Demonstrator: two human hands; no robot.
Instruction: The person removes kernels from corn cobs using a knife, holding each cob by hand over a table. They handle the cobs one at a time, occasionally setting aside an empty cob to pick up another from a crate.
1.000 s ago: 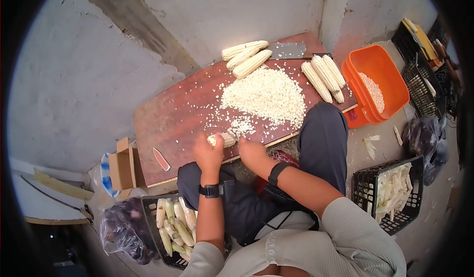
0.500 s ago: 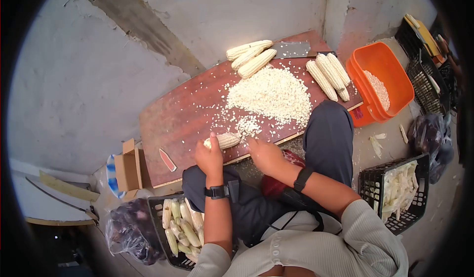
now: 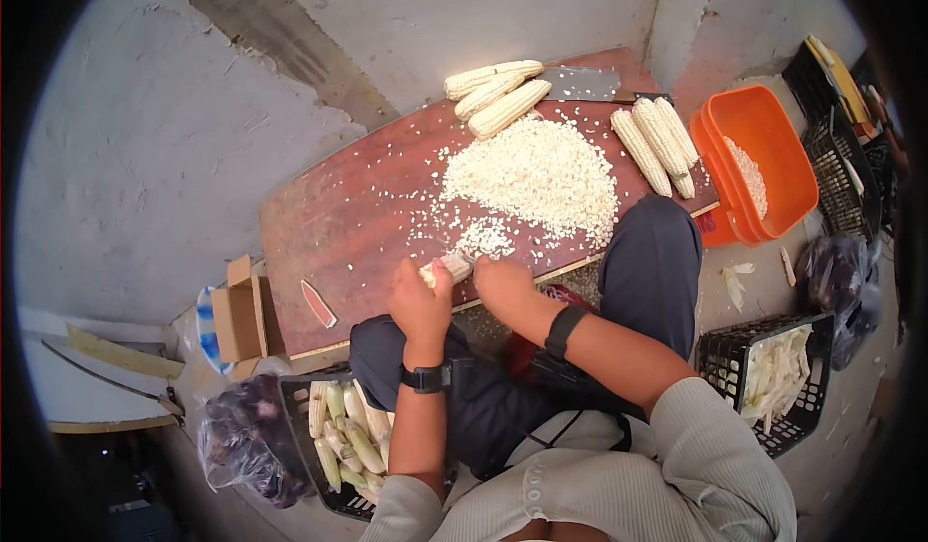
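Note:
My left hand [image 3: 419,300] is wrapped round a pale corn cob [image 3: 454,268] at the front edge of the red-brown board [image 3: 338,223]. My right hand [image 3: 503,289] is closed at the cob's right end; what it grips is too small to make out. Just beyond the cob lies a small heap of loose kernels [image 3: 486,236], and behind that a large kernel pile [image 3: 532,175]. Several whole cobs [image 3: 509,109] rest at the back of the board, beside a broad-bladed knife [image 3: 580,84]. More cobs [image 3: 657,144] lie at the right end.
An orange bucket [image 3: 720,165] with kernels stands right of the board. Black crates hold corn [image 3: 300,416] at lower left and husks [image 3: 720,358] at lower right. A cardboard box [image 3: 235,315] and plastic bag [image 3: 246,445] are at left. My knee [image 3: 652,252] is against the board's front.
Both hands have drawn closer together along the cob, my left hand shifting slightly right and my right hand slightly left. The whole view has shifted a little.

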